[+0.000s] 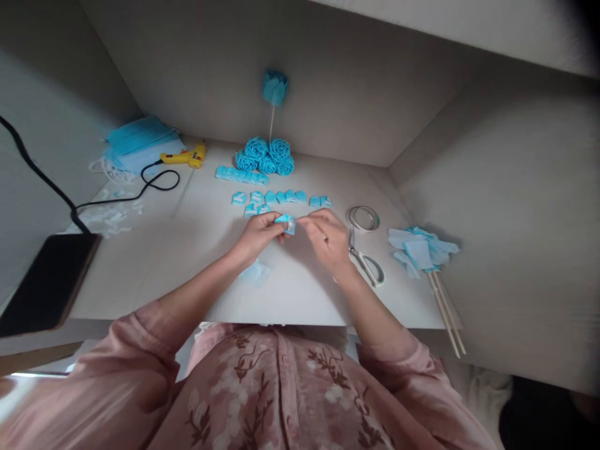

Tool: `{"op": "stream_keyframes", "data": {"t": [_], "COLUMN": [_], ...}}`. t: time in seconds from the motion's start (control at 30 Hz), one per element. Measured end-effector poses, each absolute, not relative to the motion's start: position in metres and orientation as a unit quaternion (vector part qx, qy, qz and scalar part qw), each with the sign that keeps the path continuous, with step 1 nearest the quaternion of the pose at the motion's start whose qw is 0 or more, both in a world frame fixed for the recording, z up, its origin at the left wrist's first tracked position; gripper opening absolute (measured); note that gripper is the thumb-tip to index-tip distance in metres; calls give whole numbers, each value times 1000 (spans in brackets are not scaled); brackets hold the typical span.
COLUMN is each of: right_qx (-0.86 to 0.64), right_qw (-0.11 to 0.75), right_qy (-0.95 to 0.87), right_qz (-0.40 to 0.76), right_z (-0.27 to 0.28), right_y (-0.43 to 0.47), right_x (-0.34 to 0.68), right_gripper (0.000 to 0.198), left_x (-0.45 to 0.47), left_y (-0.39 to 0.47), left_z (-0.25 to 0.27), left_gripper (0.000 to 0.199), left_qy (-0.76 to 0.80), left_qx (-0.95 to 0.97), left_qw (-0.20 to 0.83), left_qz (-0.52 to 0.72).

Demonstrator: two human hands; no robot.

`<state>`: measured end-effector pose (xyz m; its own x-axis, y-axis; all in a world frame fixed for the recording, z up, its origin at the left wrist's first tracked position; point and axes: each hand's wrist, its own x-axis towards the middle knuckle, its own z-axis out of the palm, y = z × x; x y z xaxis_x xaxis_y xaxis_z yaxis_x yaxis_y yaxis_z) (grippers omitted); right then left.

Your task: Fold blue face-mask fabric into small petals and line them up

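Note:
Between the thumb and fingers of my left hand point(262, 234) is a small folded blue and white petal point(289, 224). Just right of it, my right hand point(327, 236) has its thumb and forefinger pinched together; whatever they hold, if anything, is too small to make out. Similar folded petals point(291, 197) lie in rows beyond my hands, with a tight overlapping row point(241, 175) behind them. Below my left hand lies a pale blue piece of sheer fabric point(255, 272). Scissors point(368, 264) with white handles and a roll of tape point(364, 219) rest to the right of my right hand.
Blue fabric roses point(267, 156) sit at the back, near one blue flower on a stick point(275, 87). Face masks point(143, 144), a yellow glue gun point(185, 155) with a black cord, and white scraps point(112, 215) are left. Blue strips on sticks point(424, 247) lie right.

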<state>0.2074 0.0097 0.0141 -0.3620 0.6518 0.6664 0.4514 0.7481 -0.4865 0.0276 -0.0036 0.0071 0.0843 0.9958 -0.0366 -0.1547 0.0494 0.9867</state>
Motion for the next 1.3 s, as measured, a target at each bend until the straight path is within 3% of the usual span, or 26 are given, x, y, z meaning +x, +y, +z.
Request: {"op": "stream_keyframes", "data": {"t": [0.07,0.2,0.4,0.6,0.77,1.0,1.17,1.3], "right_qx": [-370,-355,-373,-383,-357,-325,-348,-340], "right_qw": [473,415,402,431,442,393,429,448], "right_qy": [-772,-771,-761,-728,-729,-737,-699,-671], "right_qz": [209,326,346,370,380,443,455,483], "right_z": [13,11,6,4,-1,-4,-10,-10], "right_y": [12,16,17,20,19,22,27,29], "right_x": [210,209,203,208,205,206,205,204], "right_gripper": [25,40,43,45,47,60,62,59], "left_x": [29,31,30,28,32,28,29,28], "left_y": [-4,-6,-6,-7,-7,0,-2,-4], "left_z": [8,6,6,8,6,-3,0,2], "left_gripper": [15,15,16,30,25,21,22,21], "left_qy": [452,458,489,410,416,447,462,427], "left_qx": [488,521,556,527,519,495,526,511], "left_qw": [565,547,506,573,574,531,511,551], "left_qz": [488,469,443,476,478,522,498,503]}}
